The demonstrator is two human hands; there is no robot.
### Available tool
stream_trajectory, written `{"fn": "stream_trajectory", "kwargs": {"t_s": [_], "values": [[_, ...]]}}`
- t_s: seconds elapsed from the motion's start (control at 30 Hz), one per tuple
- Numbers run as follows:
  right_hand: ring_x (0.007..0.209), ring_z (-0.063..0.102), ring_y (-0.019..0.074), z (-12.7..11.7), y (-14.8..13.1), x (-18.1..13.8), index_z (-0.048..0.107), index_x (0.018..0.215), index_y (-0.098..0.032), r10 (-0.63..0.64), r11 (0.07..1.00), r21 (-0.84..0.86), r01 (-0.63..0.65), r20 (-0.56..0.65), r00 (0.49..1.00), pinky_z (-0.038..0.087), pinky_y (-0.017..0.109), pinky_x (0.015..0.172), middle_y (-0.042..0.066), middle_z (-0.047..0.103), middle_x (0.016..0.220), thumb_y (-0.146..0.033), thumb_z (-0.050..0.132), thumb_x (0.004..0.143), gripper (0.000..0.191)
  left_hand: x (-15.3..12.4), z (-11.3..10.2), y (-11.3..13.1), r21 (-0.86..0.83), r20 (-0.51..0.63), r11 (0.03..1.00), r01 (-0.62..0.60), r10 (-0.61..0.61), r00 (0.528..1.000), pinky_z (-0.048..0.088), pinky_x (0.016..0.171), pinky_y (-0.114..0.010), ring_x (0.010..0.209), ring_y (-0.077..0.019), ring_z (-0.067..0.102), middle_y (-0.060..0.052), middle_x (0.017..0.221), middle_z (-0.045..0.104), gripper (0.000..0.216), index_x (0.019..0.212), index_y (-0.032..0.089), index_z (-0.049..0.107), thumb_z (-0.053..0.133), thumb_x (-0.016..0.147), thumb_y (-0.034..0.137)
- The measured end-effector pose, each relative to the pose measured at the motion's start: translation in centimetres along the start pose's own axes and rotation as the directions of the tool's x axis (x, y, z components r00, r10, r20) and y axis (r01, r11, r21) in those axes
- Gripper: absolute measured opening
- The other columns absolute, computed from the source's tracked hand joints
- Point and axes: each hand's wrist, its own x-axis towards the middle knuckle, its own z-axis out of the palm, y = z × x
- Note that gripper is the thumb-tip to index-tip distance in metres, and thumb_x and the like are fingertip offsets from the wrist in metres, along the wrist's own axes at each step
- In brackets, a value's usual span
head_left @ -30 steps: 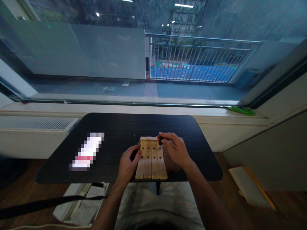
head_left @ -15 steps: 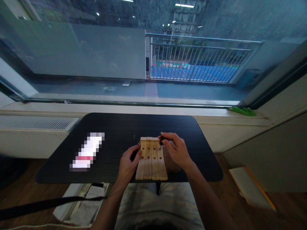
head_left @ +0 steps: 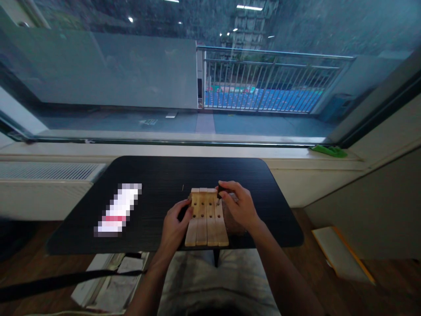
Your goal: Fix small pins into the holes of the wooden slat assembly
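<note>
In the head view, a wooden piece of several pale slats (head_left: pixel 206 230) with two rows of dark holes sits near the table's front edge. My left hand (head_left: pixel 174 226) grips its left side, thumb on top by the holes and fingers along the edge. My right hand (head_left: pixel 242 206) pinches the dark handle of a small screwdriver (head_left: pixel 220 190). The tool stands nearly upright, its tip at the far hole of the rightmost slat. Beside and partly under the wood, a brown rough-looking block (head_left: pixel 234 223) shows below my right hand.
The black table (head_left: pixel 158 171) holds a blurred-out bright flat item (head_left: pixel 118 210) at left and a thin small pin-like piece (head_left: pixel 183 187) behind the wood. A window sill with a green cloth (head_left: pixel 329 151) runs behind. A white open box (head_left: pixel 112 281) lies below, left.
The whole view shifts slightly. Both hands keep their places on the wood and the screwdriver, with no clear movement between them.
</note>
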Motion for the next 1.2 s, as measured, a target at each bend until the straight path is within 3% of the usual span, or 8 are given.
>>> {"fn": "stream_trajectory", "kwargs": {"t_s": [1.2], "values": [[0.076, 0.068, 0.0156, 0.03, 0.29, 0.07, 0.068, 0.115, -0.027, -0.034, 0.999, -0.030, 0.033, -0.016, 0.999, 0.057, 0.030, 0.070, 0.001, 0.071, 0.091, -0.018, 0.062, 0.092, 0.025, 0.08, 0.25, 0.07, -0.006, 0.003, 1.000, -0.011, 0.011, 1.000, 0.050, 0.103, -0.044, 0.111, -0.0289, 0.069, -0.012, 0.115, 0.076, 0.043, 0.106, 0.018, 0.075, 0.059, 0.084, 0.051]]}}
